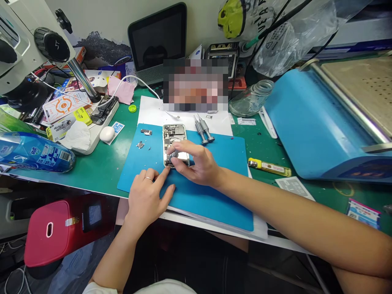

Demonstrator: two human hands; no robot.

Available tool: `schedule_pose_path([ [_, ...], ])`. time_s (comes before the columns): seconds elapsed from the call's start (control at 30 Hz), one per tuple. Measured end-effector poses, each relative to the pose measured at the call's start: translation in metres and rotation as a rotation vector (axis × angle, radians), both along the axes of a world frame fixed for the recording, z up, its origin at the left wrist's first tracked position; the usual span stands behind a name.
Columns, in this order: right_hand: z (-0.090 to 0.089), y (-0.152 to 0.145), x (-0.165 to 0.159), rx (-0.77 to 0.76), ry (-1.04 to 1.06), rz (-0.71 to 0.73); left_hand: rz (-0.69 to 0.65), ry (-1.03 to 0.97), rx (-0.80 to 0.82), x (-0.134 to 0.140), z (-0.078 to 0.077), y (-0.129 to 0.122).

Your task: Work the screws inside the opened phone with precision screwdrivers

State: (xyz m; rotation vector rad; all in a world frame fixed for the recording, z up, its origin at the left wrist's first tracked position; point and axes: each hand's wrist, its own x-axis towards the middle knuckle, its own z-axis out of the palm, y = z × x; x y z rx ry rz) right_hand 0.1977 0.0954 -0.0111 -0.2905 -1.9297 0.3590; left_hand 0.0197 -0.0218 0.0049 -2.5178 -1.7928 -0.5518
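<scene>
An opened smartphone with its inner parts showing lies on a blue mat. Over its lower half, my right hand grips a small grey screwdriver, seen nearly end-on; its tip is hidden. My left hand, a ring on one finger, rests at the mat's front edge with thumb and index finger apart. That index fingertip touches the phone's lower left corner. Two more grey screwdrivers lie together to the right of the phone. Small loose phone parts sit on the mat to its left.
A blue machine fills the right side, with a yellow cutter and glass jar beside it. A microscope, blue bottle and piled boxes crowd the left. Behind the mat stands a dark screen near a blurred patch.
</scene>
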Motion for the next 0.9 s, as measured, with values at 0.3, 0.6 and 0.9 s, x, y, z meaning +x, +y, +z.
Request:
schedule_pose_path([
  [0.3,0.0003,-0.0002,-0.0001,0.009,0.007,0.000,0.001,0.000,0.010,0.0005,-0.0001,0.0012],
  [0.6,0.0001,0.0000,0.0000,0.009,0.007,-0.004,-0.001,-0.005,0.015,0.0003,-0.0006,0.0008],
  [0.9,-0.0002,-0.0002,0.0000,0.003,0.004,-0.003,0.001,-0.005,0.017,0.0006,-0.0003,0.0006],
])
